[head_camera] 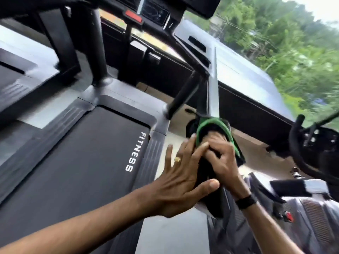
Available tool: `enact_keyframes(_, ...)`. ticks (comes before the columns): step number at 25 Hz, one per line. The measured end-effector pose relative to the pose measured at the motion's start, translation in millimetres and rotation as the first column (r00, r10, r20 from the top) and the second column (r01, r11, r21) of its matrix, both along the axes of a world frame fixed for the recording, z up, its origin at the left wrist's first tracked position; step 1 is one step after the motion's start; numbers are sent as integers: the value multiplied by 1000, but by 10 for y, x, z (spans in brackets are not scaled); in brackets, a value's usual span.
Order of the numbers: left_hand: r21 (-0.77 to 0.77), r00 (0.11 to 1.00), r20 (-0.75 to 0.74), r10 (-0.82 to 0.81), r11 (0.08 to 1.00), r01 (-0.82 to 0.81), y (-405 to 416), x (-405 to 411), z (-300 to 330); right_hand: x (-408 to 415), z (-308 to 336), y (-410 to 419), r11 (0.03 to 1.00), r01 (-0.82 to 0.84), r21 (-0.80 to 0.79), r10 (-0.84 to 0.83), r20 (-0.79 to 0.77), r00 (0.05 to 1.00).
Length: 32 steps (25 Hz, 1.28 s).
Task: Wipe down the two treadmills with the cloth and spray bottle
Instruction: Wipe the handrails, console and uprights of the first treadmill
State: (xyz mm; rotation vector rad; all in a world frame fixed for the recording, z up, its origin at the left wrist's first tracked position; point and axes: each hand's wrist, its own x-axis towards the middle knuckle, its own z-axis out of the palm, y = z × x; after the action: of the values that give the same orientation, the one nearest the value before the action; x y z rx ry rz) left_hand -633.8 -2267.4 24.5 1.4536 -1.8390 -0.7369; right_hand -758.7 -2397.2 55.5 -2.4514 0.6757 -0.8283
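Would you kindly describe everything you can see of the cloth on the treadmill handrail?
The cloth is dark, nearly black, with a bright green border, and looks like soft fabric. It is draped over the near end of the treadmill's grey handrail. The right hand grips it against the rail; the left hand, fingers spread, touches its side. Motion blur hides finer texture.

a wide window [275, 57] runs across the upper right, and through it i see blurred green trees [286, 33]. at the far right edge stands another exercise machine with curved black handlebars [297, 153]. pale floor [256, 143] shows below the window. a dark low wall [244, 107] runs under the window sill.
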Motion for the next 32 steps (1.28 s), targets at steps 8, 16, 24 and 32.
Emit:
enact_keyframes(8,360,993,-84,-81,927,106,381,552,263,263,162,265,699,707,107,-648,-324,689)
enact_keyframes(16,417,986,-138,-97,897,146,588,474,535,289,195,644,705,708,25,-596,-519,612)
enact_keyframes(24,594,925,-359,123,795,125,678,14,202,-230,83,1556,850,511,-125,-484,-567,666)
enact_keyframes(32,553,767,-478,428,825,-116,303,-171,240,7,80,1160,852,469,-234,-509,-579,637)
